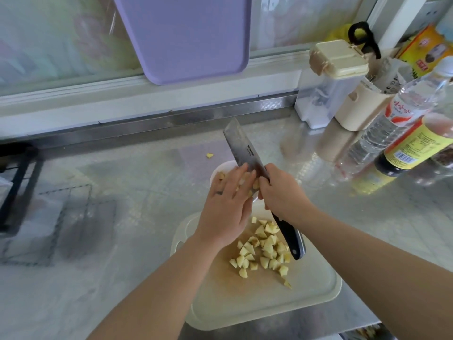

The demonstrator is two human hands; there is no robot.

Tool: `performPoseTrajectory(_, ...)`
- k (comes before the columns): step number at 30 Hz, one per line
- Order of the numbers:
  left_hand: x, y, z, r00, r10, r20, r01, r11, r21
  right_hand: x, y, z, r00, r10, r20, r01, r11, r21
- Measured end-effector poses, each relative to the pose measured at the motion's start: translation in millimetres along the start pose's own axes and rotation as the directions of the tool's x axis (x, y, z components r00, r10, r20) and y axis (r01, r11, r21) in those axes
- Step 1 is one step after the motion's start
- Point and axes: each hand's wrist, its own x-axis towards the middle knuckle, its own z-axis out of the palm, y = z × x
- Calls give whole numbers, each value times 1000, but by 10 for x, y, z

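Observation:
My right hand (282,192) grips a cleaver (241,146) where blade meets the black handle, blade tilted up and pointing away over a white bowl (221,169). My left hand (228,202) lies with straight fingers against the blade's side, pressing pale fruit chunks on it above the bowl. More yellow-white chunks (263,249) lie heaped on a cream cutting board (306,290) below my hands. The bowl is mostly hidden behind my left hand.
A steel counter (122,217) carries a stray chunk (209,155). At back right stand a clear container with cream lid (335,60), a cream utensil holder (360,109), a clear bottle (397,114) and a dark sauce bottle (414,148). A purple board (186,35) leans on the window.

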Motion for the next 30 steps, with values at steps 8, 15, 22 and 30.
performPoseTrajectory(8, -139, -23, -61, 998, -26, 48, 23, 997, 71, 14, -39, -8, 1000, -2, -23, 3, 999, 32)
performPoseTrajectory(15, -208, 21, -50, 989, -60, 132, 38, 986, 162, -9, -47, -48, 999, 37, -15, -36, 998, 44)
performPoseTrajectory(22, -431, 319, -81, 991, -137, -10, 137, 991, -13, -439, 437, -290, 987, 137, -78, -127, 985, 120)
performPoseTrajectory(30, -930, 952, 379, 927, -324, 187, 317, 946, 71, -1241, 1368, -129, 947, 317, 57, -321, 944, 71)
